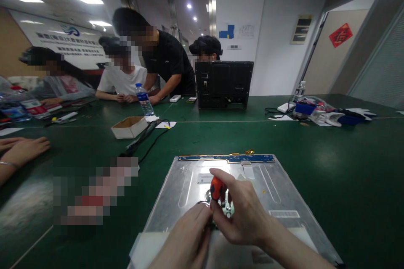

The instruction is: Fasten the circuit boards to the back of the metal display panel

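Right hand [243, 214] is clenched around the orange-handled screwdriver [217, 189], held upright on the metal panel [176, 193], which lies flat on the green table [331, 159]. Left hand [189, 239] closes at the tool's tip; its hold cannot be told. Beyond stand a cardboard box [128, 127] and a black monitor [224, 84].

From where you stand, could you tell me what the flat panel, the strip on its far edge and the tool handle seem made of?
The panel: likely sheet metal, dull silver with soft glare and pressed ribs. The strip: probably a circuit board, blue with gold-coloured edges. The tool handle, gripped in the right hand: glossy orange, seemingly plastic or rubber; the look leaves it open.
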Available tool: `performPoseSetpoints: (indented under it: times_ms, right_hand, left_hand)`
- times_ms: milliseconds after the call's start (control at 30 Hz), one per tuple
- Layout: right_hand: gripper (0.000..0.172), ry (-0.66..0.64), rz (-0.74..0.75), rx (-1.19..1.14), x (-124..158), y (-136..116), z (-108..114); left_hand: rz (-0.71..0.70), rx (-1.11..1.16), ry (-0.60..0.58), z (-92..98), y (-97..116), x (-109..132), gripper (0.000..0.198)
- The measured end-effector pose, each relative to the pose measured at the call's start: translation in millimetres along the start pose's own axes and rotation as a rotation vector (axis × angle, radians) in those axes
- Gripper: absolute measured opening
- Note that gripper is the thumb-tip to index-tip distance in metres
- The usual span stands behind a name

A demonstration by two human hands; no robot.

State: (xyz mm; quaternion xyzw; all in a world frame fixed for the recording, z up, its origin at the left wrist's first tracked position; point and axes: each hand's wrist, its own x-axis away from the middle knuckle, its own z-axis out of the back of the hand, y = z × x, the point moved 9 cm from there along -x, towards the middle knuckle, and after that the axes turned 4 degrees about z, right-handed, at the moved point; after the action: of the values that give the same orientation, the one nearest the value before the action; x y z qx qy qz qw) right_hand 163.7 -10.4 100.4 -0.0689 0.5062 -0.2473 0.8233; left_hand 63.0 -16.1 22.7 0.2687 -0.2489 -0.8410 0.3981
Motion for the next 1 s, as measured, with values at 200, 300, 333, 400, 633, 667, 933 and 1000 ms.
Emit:
performPoseSetpoints:
  times_ms: [200,300,333,400,633,667,933,1000]
  right_hand:
    - [0.052,0.000,0.005,0.021,-2.3,2.1,-0.8]
    - [0.055,-0.010,0.026,0.015,-3.5,0.6,-1.8]
    - [0.056,-0.013,0.034,0.014,-3.4,-0.4,-2.1]
    - [0.059,-0.012,0.035,0.029,-2.5,-1.3,-2.1]
    - [0.069,0.006,0.012,0.075,0.7,-0.9,0.0]
    - [0.068,0.006,0.016,0.066,0.5,-1.2,0.2]
    - [0.060,-0.016,0.014,0.097,-2.1,2.9,-2.2]
    - [0.061,-0.015,0.033,0.100,-1.1,1.7,-4.0]
  left_hand:
    - [-0.043,-0.005,0.044,0.8,0.7,1.0,0.029]
    - [-0.033,-0.012,0.028,-0.8,-0.6,0.0,0.030]
    - [-0.031,-0.011,0.023,-1.0,-0.6,-0.3,0.030]
    - [-0.030,-0.006,0.013,-1.3,0.1,-0.6,0.029]
    - [-0.011,-0.028,-0.005,-4.1,-1.0,1.2,0.023]
    - [-0.009,-0.027,-0.001,-4.2,-1.7,1.3,0.022]
    - [-0.066,-0.060,0.029,-3.6,-2.4,1.1,0.026]
    - [-0.072,-0.060,0.032,-2.9,-2.8,0.2,0.027]
